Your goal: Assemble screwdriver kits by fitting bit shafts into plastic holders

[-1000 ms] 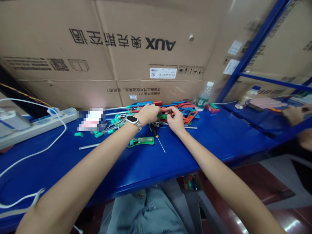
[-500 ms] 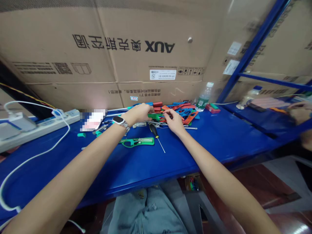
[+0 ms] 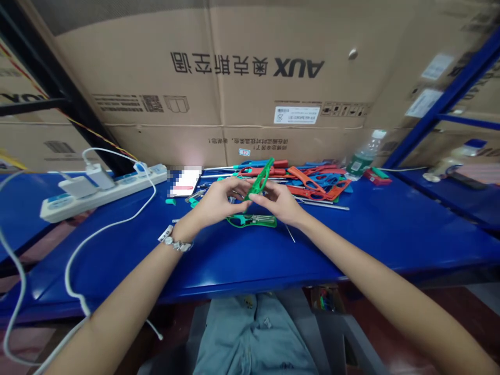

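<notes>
One green plastic piece (image 3: 258, 183) is tilted mid-frame, R hand (image 3: 284, 204) pinching it. L hand (image 3: 219, 202) curls at its low end (can't tell if it's pinching too). It might slip b/c of a loose pinch & drop on the green holder (image 3: 253, 222), lower in frame.

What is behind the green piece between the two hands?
Behind the green piece lie red pieces of the pile, with printed cardboard farther back. Whatever lies directly behind the left hand and right hand is covered and cannot be seen.
</notes>
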Demonstrator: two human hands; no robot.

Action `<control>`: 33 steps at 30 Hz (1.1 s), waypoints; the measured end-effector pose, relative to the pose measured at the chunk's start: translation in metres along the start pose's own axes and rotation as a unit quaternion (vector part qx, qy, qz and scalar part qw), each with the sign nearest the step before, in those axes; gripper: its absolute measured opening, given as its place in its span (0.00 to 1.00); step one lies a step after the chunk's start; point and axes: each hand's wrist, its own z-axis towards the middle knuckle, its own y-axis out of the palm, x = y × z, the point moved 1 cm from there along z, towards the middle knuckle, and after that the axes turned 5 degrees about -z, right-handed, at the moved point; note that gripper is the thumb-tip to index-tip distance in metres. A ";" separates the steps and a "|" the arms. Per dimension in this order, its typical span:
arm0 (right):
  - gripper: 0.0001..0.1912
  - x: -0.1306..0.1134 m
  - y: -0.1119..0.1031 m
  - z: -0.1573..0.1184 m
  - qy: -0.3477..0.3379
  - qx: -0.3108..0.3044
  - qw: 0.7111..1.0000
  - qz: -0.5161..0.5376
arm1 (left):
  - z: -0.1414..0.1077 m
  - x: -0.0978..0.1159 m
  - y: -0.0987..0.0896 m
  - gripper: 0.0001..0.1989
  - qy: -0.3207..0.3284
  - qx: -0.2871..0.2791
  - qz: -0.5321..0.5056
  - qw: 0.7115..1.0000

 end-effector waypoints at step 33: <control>0.22 0.014 -0.007 0.005 0.013 0.083 0.988 -0.131 | -0.027 -0.005 0.034 0.18 0.131 -0.161 0.379 0.902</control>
